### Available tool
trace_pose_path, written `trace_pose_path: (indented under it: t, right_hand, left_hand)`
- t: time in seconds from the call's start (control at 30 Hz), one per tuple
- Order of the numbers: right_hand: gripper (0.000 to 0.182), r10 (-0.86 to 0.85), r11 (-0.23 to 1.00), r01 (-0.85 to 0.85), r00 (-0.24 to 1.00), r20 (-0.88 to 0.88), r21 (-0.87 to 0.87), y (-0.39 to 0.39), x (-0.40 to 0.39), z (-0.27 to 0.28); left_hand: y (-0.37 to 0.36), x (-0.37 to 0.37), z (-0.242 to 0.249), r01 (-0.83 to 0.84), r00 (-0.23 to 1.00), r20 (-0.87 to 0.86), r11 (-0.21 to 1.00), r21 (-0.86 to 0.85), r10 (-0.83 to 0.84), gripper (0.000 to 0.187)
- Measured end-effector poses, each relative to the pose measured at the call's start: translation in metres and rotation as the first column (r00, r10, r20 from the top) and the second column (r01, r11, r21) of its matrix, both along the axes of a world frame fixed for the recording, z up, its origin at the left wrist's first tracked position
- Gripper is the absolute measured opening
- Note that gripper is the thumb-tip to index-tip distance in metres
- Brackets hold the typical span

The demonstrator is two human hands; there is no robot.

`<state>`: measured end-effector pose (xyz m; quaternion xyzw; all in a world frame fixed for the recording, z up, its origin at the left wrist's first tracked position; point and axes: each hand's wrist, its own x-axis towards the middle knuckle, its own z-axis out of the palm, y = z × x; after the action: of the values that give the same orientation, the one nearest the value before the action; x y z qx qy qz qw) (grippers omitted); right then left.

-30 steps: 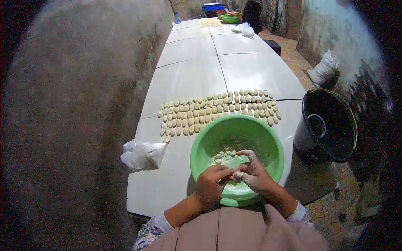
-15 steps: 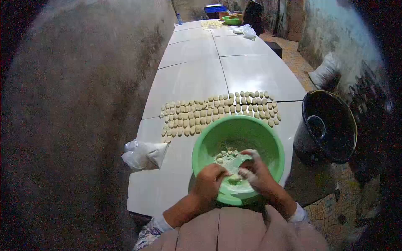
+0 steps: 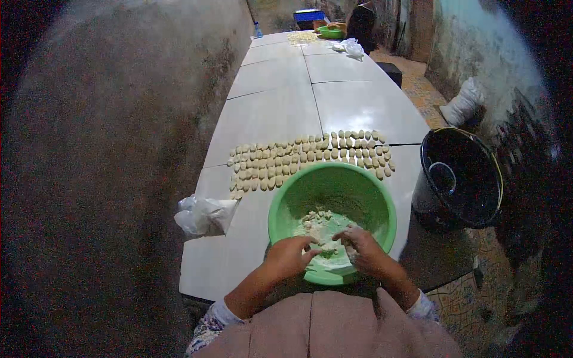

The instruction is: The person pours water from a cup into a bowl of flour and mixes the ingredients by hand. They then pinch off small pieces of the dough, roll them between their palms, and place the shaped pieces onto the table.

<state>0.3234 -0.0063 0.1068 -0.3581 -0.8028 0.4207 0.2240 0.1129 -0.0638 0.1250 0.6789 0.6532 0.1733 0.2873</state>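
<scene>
A large green basin (image 3: 274,206) sits at the near end of the table, with white flour (image 3: 337,224) and crumbly dough bits (image 3: 316,221) inside. My left hand (image 3: 290,256) is over the near left of the basin, thumb and forefinger apart above a small dough lump (image 3: 326,249). My right hand (image 3: 361,247) hangs over the right side, floury fingers bent but apart, with nothing visible between them. Beyond the basin, rows of small oval dough pieces (image 3: 277,170) lie on the tabletop.
The long white-tiled table (image 3: 268,125) runs away from me. At its left edge lies a plastic bag of white powder (image 3: 206,215). A black bucket (image 3: 430,185) stands close on the right. Another green basin (image 3: 330,33) and a plastic bag (image 3: 351,48) are at the far end. A white sack (image 3: 464,102) leans by the right wall.
My left hand's fingers have spread from a closed pinch. My right hand's fingers have curled inward somewhat. The small dough lump shows between the hands. The view has shifted slightly.
</scene>
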Motion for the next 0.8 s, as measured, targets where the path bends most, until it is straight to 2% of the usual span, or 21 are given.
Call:
trace_pose_path:
  t: [0.1, 0.13, 0.2, 0.23, 0.27, 0.3, 0.33, 0.37, 0.4, 0.43, 0.47, 0.5, 0.53, 0.57, 0.6, 0.63, 0.67, 0.7, 0.73, 0.77, 0.8]
  right_hand:
    - [0.022, 0.068, 0.994, -0.081, 0.980, 0.188, 0.067, -0.009, -0.003, 0.019]
    - [0.022, 0.071, 0.993, -0.088, 0.979, 0.191, 0.077, -0.012, -0.006, 0.023]
    - [0.035, 0.052, 0.999, -0.044, 0.927, 0.371, -0.031, -0.017, -0.008, 0.029]
    - [0.049, -0.054, 0.997, 0.035, 0.938, 0.343, 0.062, -0.020, -0.010, 0.025]
    - [0.049, -0.051, 0.997, 0.028, 0.937, 0.345, 0.072, -0.021, -0.009, 0.028]
    - [0.050, -0.094, 0.995, 0.087, 0.963, 0.254, 0.037, -0.022, -0.008, 0.030]
    - [0.052, -0.140, 0.990, 0.142, 0.977, 0.162, -0.006, -0.022, -0.008, 0.032]
    - [0.045, -0.125, 0.990, 0.109, 0.973, 0.194, 0.090, -0.018, -0.007, 0.028]
    - [0.045, -0.122, 0.990, 0.106, 0.973, 0.195, 0.094, -0.014, -0.011, 0.023]
    - [0.039, -0.129, 0.972, 0.129, 0.992, -0.012, 0.198, -0.008, -0.016, 0.018]
    - [0.034, -0.109, 0.941, 0.171, 0.970, -0.218, 0.292, -0.004, -0.021, 0.019]
    - [0.022, -0.127, 0.977, 0.152, 0.978, -0.166, 0.150, -0.005, -0.028, 0.046]
    - [0.022, -0.124, 0.977, 0.149, 0.979, -0.162, 0.153, -0.002, -0.035, 0.041]
    - [0.021, -0.018, 0.950, 0.090, 0.972, -0.235, 0.300, 0.002, -0.045, 0.038]
    - [0.021, 0.099, 0.894, 0.043, 0.952, -0.290, 0.445, 0.004, -0.052, 0.039]
    - [0.036, 0.150, 0.981, -0.136, 0.985, -0.090, 0.141, 0.004, -0.052, 0.043]
    - [0.038, 0.106, 0.994, -0.106, 0.991, 0.077, -0.004, -0.009, -0.055, 0.055]
    - [0.040, 0.059, 0.946, -0.107, 0.985, 0.161, 0.306, -0.014, -0.058, 0.044]
    - [0.043, -0.011, 0.803, -0.126, 0.974, 0.225, 0.582, -0.018, -0.060, 0.031]
    - [0.051, 0.030, 0.862, -0.161, 0.963, 0.268, 0.481, -0.023, -0.055, 0.033]
    - [0.051, 0.036, 0.863, -0.166, 0.963, 0.269, 0.477, -0.026, -0.052, 0.044]
  left_hand:
    - [-0.004, 0.001, 0.005, 0.169, 0.980, -0.092, 0.981, -0.094, -0.178, 0.040]
    - [-0.005, 0.001, 0.004, 0.188, 0.976, -0.074, 0.961, -0.203, -0.207, 0.038]
    - [-0.013, 0.000, 0.006, 0.305, 0.943, -0.074, 0.933, -0.189, -0.323, 0.035]
    - [-0.015, 0.000, 0.005, 0.303, 0.945, -0.077, 0.938, -0.169, -0.319, 0.035]
    - [-0.013, 0.002, 0.017, 0.290, 0.957, 0.061, 0.913, -0.288, -0.285, 0.037]
    - [-0.012, 0.004, 0.025, 0.291, 0.954, 0.193, 0.868, -0.403, -0.230, 0.039]
    - [-0.009, 0.005, 0.023, 0.287, 0.954, 0.194, 0.872, -0.396, -0.226, 0.039]
    - [-0.004, 0.005, 0.016, 0.231, 0.906, 0.406, 0.946, -0.226, -0.124, 0.040]
    - [0.003, 0.007, 0.010, 0.127, 0.793, 0.606, 0.990, -0.069, -0.060, 0.041]
    - [0.010, 0.009, 0.008, 0.125, 0.792, 0.608, 0.990, -0.064, -0.061, 0.041]
    - [0.018, 0.012, 0.007, 0.051, 0.476, 0.868, 0.980, -0.192, 0.145, 0.046]
    - [0.025, 0.014, 0.002, 0.038, 0.062, 0.941, 0.942, -0.334, 0.332, 0.050]
    - [0.036, 0.009, -0.022, 0.037, 0.057, 0.942, 0.942, -0.332, 0.330, 0.050]
    - [0.043, 0.009, -0.017, 0.275, -0.244, 0.927, 0.937, -0.216, 0.286, 0.055]
    - [0.046, 0.011, -0.012, 0.453, -0.521, 0.804, 0.891, -0.023, 0.286, 0.060]
    - [0.047, 0.023, -0.010, 0.156, -0.348, 0.804, 0.876, -0.457, 0.482, 0.067]
    - [0.047, 0.023, -0.010, 0.154, -0.348, 0.807, 0.878, -0.452, 0.477, 0.067]
    - [0.046, 0.022, -0.012, 0.166, -0.450, 0.747, 0.868, -0.469, 0.490, 0.070]
    - [0.046, 0.022, -0.016, 0.180, -0.547, 0.673, 0.856, -0.485, 0.497, 0.072]
    - [0.047, 0.023, -0.023, 0.195, -0.601, 0.631, 0.855, -0.480, 0.491, 0.073]
    - [0.045, 0.022, -0.023, 0.191, -0.604, 0.628, 0.854, -0.483, 0.491, 0.073]
